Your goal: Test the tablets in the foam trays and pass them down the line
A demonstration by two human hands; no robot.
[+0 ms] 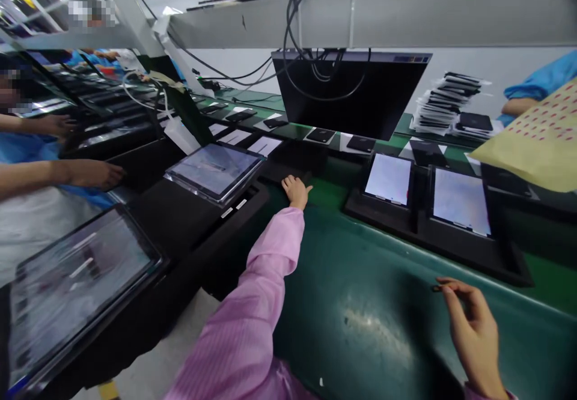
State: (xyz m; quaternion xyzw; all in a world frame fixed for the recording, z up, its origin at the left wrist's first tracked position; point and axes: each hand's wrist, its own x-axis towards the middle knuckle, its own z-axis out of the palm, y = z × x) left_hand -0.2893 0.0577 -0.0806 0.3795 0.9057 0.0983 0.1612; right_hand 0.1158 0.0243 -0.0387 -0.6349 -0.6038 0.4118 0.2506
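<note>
Green bench fills the middle and runs out to 5 o'clock. Monitor, screen dark, leans over its far side near 1 o'clock. Black tray sits at 3 o'clock, bearing two lit tablets side by side: the near-left one and the right one. Big tablet lies at 8 o'clock, its screen glossy with reflections. A yellow sheet with red dots juts in between 2 and 3. Middle tablet lies tilted at 9 o'clock, beyond it a co-worker's hand. A stack of flat pieces stands at 2.

The hands are well apart. The left hand, at the centre, is spread palm down at the edge of black foam; I cannot tell whether it touches. The right hand, at 4 o'clock, pinches a small dark piece between thumb and fingers, above the bench.
</note>
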